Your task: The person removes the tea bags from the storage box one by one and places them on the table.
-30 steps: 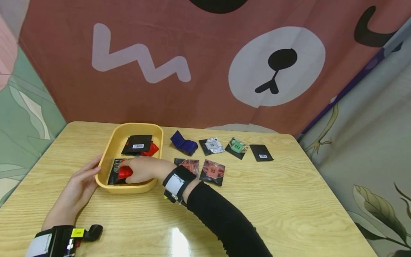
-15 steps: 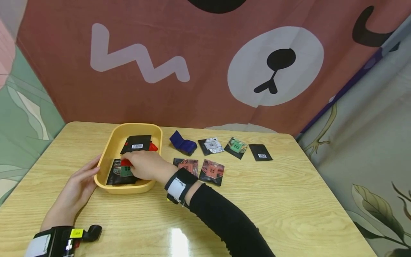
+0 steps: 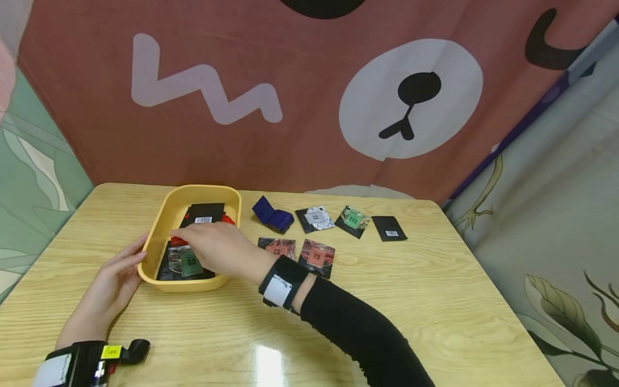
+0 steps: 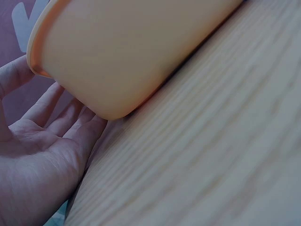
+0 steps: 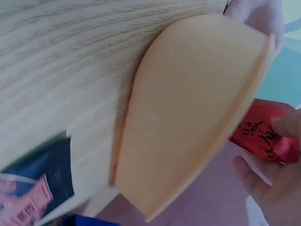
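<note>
My right hand (image 3: 222,251) is over the yellow plastic basket (image 3: 193,287) and pinches a small red sachet (image 5: 263,134) printed with black characters. The head view shows only a bit of that sachet past my fingers. Below it in the basket lies a black packet with a green label (image 3: 190,262). Farther back inside is a black packet with a white barcode (image 3: 208,209), with red showing beside it. At the basket's left side, my left hand (image 3: 112,280) touches the rim and outer wall with extended fingers.
Right of the basket, a dark blue folded packet (image 3: 273,216), a white-patterned packet (image 3: 315,219), a green-labelled packet (image 3: 353,221) and a black packet (image 3: 389,229) form a back row. Two red-labelled packets (image 3: 317,257) lie nearer. A bear-print cloth (image 3: 309,134) hangs behind the table.
My right hand has carried the red sachet from the front packet toward the middle of the basket, uncovering the green label. The left hand stays at the rim.
</note>
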Motion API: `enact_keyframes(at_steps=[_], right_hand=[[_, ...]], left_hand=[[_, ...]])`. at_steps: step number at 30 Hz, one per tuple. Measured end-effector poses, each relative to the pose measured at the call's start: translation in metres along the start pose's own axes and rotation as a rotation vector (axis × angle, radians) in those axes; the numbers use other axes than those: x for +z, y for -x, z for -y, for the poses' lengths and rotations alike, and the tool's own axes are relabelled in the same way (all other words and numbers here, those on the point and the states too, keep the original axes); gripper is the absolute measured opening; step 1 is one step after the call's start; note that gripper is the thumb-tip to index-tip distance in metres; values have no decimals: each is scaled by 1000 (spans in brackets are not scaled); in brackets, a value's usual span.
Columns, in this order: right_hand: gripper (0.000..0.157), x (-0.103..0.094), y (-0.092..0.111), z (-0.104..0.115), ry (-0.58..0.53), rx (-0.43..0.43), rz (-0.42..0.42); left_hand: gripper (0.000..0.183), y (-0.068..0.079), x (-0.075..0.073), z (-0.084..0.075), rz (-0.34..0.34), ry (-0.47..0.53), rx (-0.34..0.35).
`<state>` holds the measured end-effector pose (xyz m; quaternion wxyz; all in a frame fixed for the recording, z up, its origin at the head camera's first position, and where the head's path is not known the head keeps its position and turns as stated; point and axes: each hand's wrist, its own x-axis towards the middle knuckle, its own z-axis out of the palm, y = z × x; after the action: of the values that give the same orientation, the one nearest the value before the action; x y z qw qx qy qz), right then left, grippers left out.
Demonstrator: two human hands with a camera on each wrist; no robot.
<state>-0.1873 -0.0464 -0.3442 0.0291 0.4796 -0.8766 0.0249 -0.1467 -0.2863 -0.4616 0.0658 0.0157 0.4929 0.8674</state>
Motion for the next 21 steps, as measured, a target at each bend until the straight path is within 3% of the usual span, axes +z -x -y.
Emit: enact_keyframes(at_steps=[7,15,21], right_hand=[[49,-9,24,3,78,-70,-85],[49,-5,60,0,91,-95,-309],[44,-4,88,-8,27,-98,-327]], left_hand=[[49,1,0,0,12,-15,11],[52,1,0,0,-29,-23,-5],[51,-1,-2,1,-10,-32,11]])
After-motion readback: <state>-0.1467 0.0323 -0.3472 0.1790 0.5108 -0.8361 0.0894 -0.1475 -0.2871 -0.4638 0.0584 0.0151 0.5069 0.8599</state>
